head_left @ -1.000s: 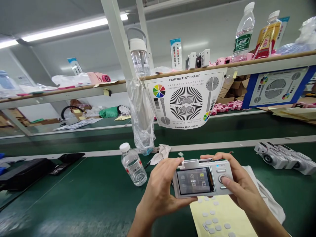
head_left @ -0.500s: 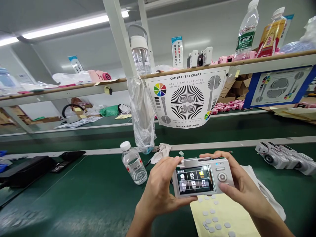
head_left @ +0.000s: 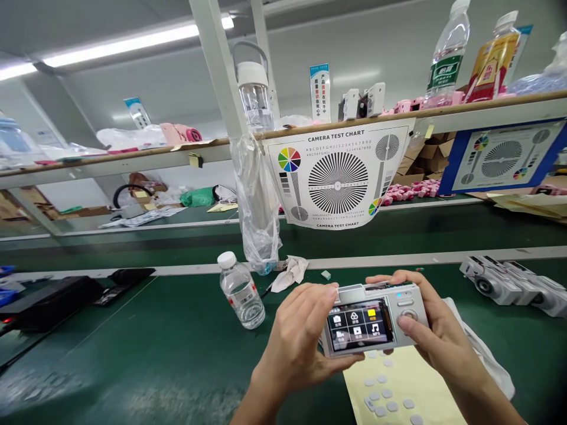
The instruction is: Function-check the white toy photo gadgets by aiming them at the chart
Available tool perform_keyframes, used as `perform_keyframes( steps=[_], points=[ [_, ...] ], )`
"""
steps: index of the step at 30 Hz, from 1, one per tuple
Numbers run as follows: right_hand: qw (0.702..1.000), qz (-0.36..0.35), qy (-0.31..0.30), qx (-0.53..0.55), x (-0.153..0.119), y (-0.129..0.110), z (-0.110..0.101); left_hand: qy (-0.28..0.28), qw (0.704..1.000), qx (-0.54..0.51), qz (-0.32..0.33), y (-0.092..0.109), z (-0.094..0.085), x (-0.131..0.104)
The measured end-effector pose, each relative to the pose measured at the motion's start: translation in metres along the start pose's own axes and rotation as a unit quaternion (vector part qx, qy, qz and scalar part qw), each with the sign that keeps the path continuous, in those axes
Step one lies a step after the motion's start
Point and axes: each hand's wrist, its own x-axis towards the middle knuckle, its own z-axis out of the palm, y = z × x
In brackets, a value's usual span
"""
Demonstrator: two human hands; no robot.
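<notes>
In the head view, the left hand (head_left: 299, 342) is partly open, fingers bent along the top edge and thumb under the bottom edge, gripping the left end of a silver camera (head_left: 375, 321); the right hand (head_left: 436, 330) is curled round the other end, its thumb on the round button (head_left: 407, 319) at the back; the camera is held in the air, slightly tilted, over the near part of the green table (head_left: 146, 360), its lit screen (head_left: 359, 326) showing a grid of icons; below it lies a yellow sheet (head_left: 405, 372) bearing small grey pieces (head_left: 392, 406); a white cloth (head_left: 485, 360) lies partly behind the right forearm; a clear bottle (head_left: 243, 295) stands left of the hands; farther off, a camera test chart (head_left: 338, 183) hangs from the shelf (head_left: 305, 131), and several white cameras (head_left: 509, 283) lie in a row at right
</notes>
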Motion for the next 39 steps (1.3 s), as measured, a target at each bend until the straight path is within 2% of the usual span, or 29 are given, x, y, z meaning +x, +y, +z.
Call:
perform_keyframes(
  steps=[3,8,13,20,27,39],
  points=[
    [0.999,0.015,0.033,0.003,-0.001,-0.001,0.003,0.007,1.000,-0.010,0.004,-0.001,0.001,0.000],
    [1.000,-0.004,0.000,0.005,-0.001,0.000,0.002,0.003,1.000,-0.016,0.000,-0.001,0.000,-0.001],
    [0.999,-0.005,0.026,0.017,-0.002,0.000,0.003,0.006,1.000,-0.020,0.002,-0.002,-0.001,0.000],
    [0.997,0.017,-0.038,0.064,-0.001,-0.002,-0.003,-0.002,1.000,-0.026,-0.013,-0.007,-0.004,-0.005],
    [0.996,0.048,-0.057,0.048,-0.005,-0.014,0.003,-0.014,0.996,-0.057,-0.066,-0.014,-0.005,-0.011],
    [0.994,0.024,-0.101,0.039,-0.002,-0.002,-0.010,0.012,1.000,-0.018,-0.006,-0.008,-0.003,-0.007]
  ],
)
